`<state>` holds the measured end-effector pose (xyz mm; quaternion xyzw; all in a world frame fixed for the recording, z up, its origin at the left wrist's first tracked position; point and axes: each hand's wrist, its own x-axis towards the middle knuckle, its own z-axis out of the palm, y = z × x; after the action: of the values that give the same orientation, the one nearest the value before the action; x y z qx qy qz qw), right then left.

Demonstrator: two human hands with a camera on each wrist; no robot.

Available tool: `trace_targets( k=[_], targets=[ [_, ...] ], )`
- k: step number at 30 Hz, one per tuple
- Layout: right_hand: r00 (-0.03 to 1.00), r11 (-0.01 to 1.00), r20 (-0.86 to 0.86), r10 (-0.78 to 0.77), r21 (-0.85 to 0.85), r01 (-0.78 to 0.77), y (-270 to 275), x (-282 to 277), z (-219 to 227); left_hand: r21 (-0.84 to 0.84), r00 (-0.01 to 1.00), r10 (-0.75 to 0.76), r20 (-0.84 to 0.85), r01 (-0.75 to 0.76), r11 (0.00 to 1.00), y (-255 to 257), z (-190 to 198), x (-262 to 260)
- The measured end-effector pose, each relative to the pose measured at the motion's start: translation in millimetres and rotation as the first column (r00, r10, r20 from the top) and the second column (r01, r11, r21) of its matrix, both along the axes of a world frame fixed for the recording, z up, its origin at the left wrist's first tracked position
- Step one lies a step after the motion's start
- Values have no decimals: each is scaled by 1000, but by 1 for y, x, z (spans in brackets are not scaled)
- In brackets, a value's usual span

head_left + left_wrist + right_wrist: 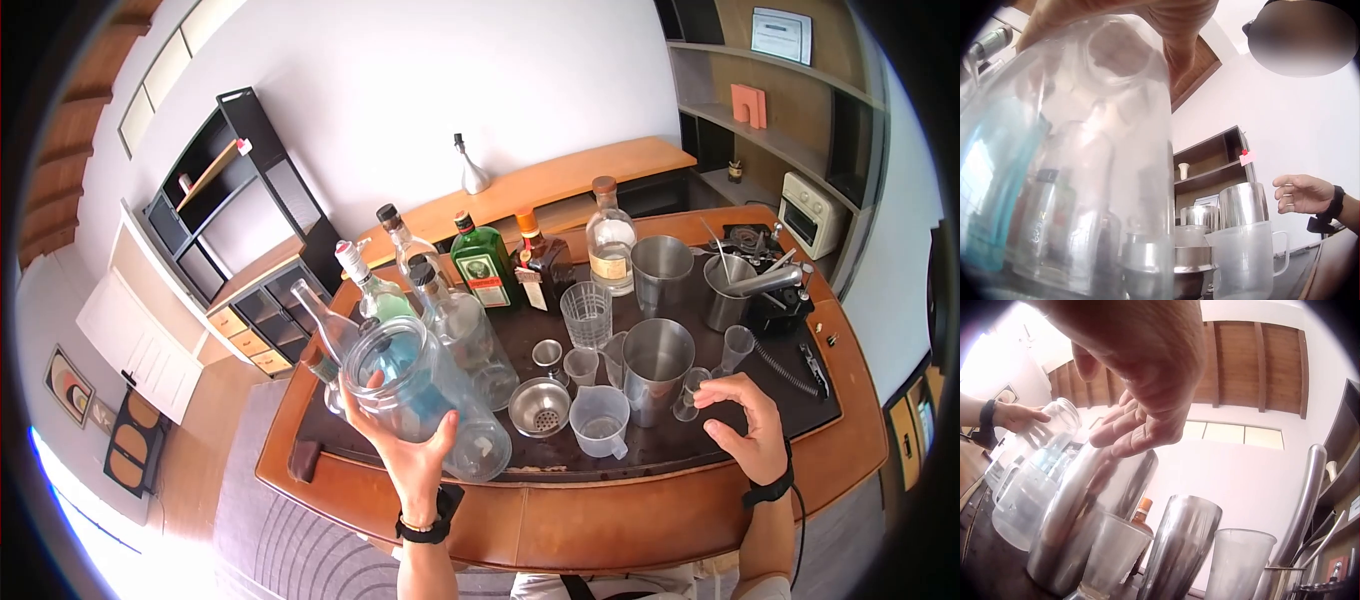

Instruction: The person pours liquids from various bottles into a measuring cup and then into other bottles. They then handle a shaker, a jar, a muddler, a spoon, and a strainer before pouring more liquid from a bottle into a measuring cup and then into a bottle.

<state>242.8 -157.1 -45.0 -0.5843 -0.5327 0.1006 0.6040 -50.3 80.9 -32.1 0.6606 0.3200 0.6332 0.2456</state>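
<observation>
A large clear jar [430, 400] stands at the left of the dark mat, its round mouth uncovered. My left hand [408, 450] grips it near the top, thumb and fingers spread around the glass; the left wrist view shows the hand [1116, 15] over the jar [1097, 162]. Curved, parted fingers with nothing between them mark my right hand [750, 430], in the air beside a small glass [690, 395] and a metal shaker tin [657, 372]. In the right wrist view this hand [1141, 375] hovers above the tin [1091, 512].
Behind the jar stand several bottles, among them a green one [485, 265]. A plastic measuring jug [600, 425], a strainer [540, 408] and a patterned glass [587, 315] sit between the hands. Toward the back right is a metal cup with tools [728, 300].
</observation>
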Motion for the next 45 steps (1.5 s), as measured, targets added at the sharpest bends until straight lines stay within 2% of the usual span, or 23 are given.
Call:
trace_targets(
  k=[2,9,15,18,22,26,30,31,35,38,42,45],
  targets=[
    [1000,1000,-3,4,6,-4,1,1,-2,47,1000,17,-8,-17,999,0,-2,-2],
    [1000,1000,-15,-7,-13,7,2,1,-3,22,998,-7,69,5,1000,-19,1,-12],
    [1000,1000,-25,-13,-18,12,3,1,-2,60,989,-3,148,-7,998,-37,13,-46],
    [999,999,-29,-25,-28,25,2,2,-4,59,984,115,137,-124,991,-48,18,-81],
    [999,999,-30,-33,-38,31,3,1,-4,140,955,273,114,-287,948,-44,27,-126],
    [999,999,-34,-39,-36,38,4,1,-6,213,907,405,116,-421,882,-13,36,-161],
    [997,999,-57,-46,-29,44,5,4,-8,232,845,526,96,-533,813,22,44,-167],
    [997,999,-66,-48,-25,46,5,4,-9,200,849,511,135,-528,825,34,43,-169],
    [994,999,-99,-40,-23,38,6,7,-10,160,814,569,113,-580,798,85,30,-179],
    [992,999,-118,-52,-22,50,7,9,-11,212,812,580,62,-579,787,117,19,-177],
    [988,997,-136,-78,-14,77,7,11,-12,159,847,525,82,-531,832,145,6,-162],
    [985,996,-147,-94,-14,93,7,13,-11,162,840,535,89,-542,824,163,-4,-158]
  ],
)
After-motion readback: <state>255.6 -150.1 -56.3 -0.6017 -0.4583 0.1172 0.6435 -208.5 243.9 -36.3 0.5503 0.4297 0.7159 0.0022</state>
